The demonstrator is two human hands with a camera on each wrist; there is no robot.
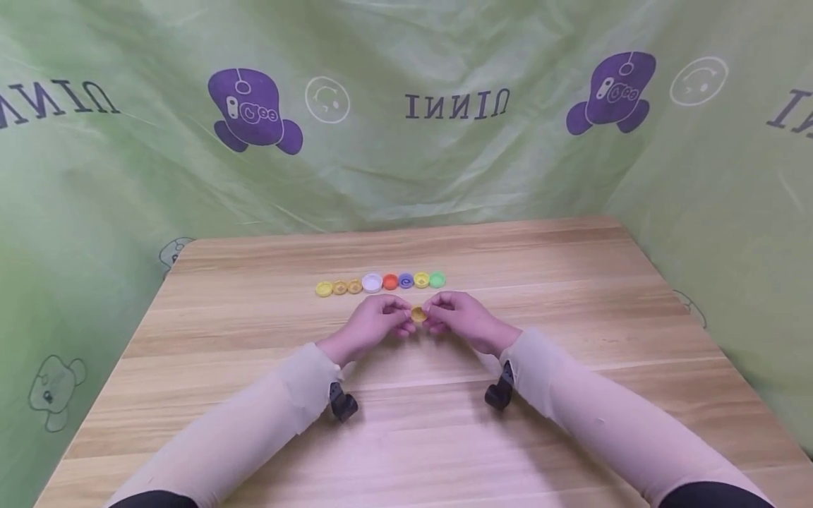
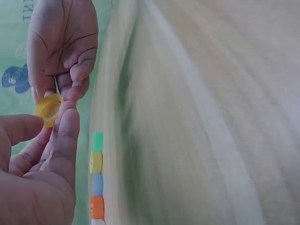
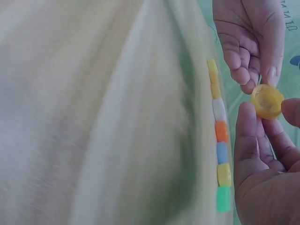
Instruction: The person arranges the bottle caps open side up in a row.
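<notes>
Between my two hands a small yellow-orange bottle cap (image 1: 418,314) is held up, its hollow side showing in the right wrist view. My left hand (image 1: 379,319) pinches one edge of the cap (image 2: 48,110) with thumb and fingers. On the opposite edge, my right hand (image 1: 466,319) pinches the same cap (image 3: 267,101). Just beyond the hands, a row of caps stands on the table: yellow and amber ones at the left, then a larger white cap (image 1: 372,283), a red-orange cap (image 1: 390,281), a blue cap (image 1: 406,281), a yellow cap (image 1: 422,280) and a green cap (image 1: 437,280).
The wooden table (image 1: 254,395) carries the row across its far half. A green printed curtain (image 1: 381,183) hangs behind the table and along both sides. Small black cameras (image 1: 344,403) are strapped under both wrists, close over the tabletop.
</notes>
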